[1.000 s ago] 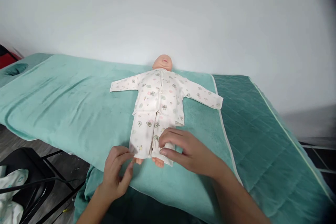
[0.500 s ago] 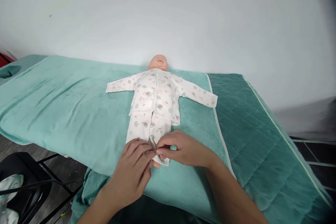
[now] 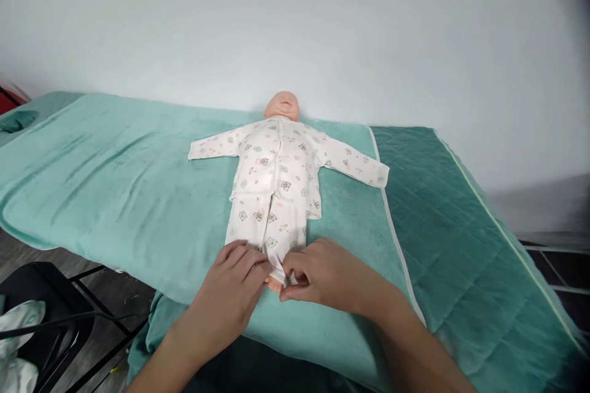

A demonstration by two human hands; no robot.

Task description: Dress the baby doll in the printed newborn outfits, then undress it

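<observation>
A baby doll (image 3: 282,105) lies on its back, dressed in a white printed long-sleeved top (image 3: 258,163) and matching trousers (image 3: 286,224). Its arms are spread sideways, and the sleeve ends cover its hands. Across the lower end of the trouser leg on the left rests my left hand (image 3: 236,282), fingers together and curled round the fabric and leg. My right hand (image 3: 322,273) is closed in a pinch at the cuff of the other leg. A bare doll foot (image 3: 275,284) shows between my hands; the other foot is hidden.
A light green blanket (image 3: 115,178) lies under the doll, over a darker quilted cover (image 3: 461,239). A white wall (image 3: 322,24) stands behind the doll's head. At the lower left is a black chair (image 3: 41,282) with a white printed item (image 3: 21,325) on it.
My right hand has shifted slightly right and down at the trouser cuff, drawing the fabric over beside the foot. My left hand has stayed about where it was. The view has shifted slightly.
</observation>
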